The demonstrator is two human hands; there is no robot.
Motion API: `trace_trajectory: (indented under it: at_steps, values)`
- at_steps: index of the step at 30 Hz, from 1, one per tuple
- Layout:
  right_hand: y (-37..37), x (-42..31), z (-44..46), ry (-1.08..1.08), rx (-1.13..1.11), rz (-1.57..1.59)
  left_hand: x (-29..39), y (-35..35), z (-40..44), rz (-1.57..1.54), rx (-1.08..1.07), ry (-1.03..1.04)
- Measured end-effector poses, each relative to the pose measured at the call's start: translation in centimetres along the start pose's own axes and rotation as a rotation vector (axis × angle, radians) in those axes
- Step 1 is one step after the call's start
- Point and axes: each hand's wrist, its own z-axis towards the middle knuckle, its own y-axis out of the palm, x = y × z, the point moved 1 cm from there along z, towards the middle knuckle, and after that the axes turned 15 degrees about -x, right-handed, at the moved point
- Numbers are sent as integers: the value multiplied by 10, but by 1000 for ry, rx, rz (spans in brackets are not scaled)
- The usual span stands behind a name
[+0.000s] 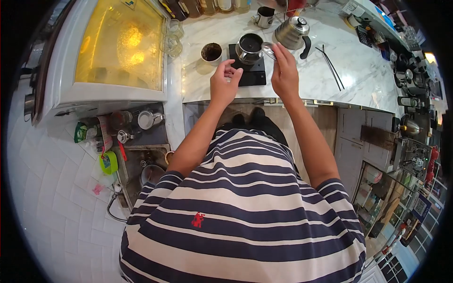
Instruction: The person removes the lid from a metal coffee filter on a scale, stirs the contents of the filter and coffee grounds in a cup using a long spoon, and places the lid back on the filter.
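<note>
On the marble counter a black scale (257, 78) carries a small glass pot (249, 57) with dark liquid in it. My right hand (286, 74) holds a small shiny round lid (269, 50) by its edge, just right of the pot's rim. To the left of the scale, my left hand (225, 84) hovers with curled fingers and the thumb apart; nothing shows between them. A white cup (212, 60) with dark residue inside stands just beyond that hand. Behind my right hand is a steel kettle (289, 35) with a black handle.
A steel pitcher (264, 18) stands near the back, with bottles (207, 6) at the back left. Two thin black sticks (333, 68) lie to the right. On the left are a yellow-lit glass-fronted cabinet (120, 52), glass cups (172, 45) and a sink (137, 162).
</note>
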Motion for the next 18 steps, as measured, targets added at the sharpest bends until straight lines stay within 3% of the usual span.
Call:
trace_trajectory:
  at_steps: [6, 11, 18]
  values:
    - [21, 6, 22, -196, -149, -202, 8, 3, 31, 55, -13, -3]
    - [24, 6, 23, -193, -261, -205, -4, 5, 40, 84, -41, 107]
    - [20, 5, 38, -182, -381, -130, -1, 2, 39, 70, -90, 77]
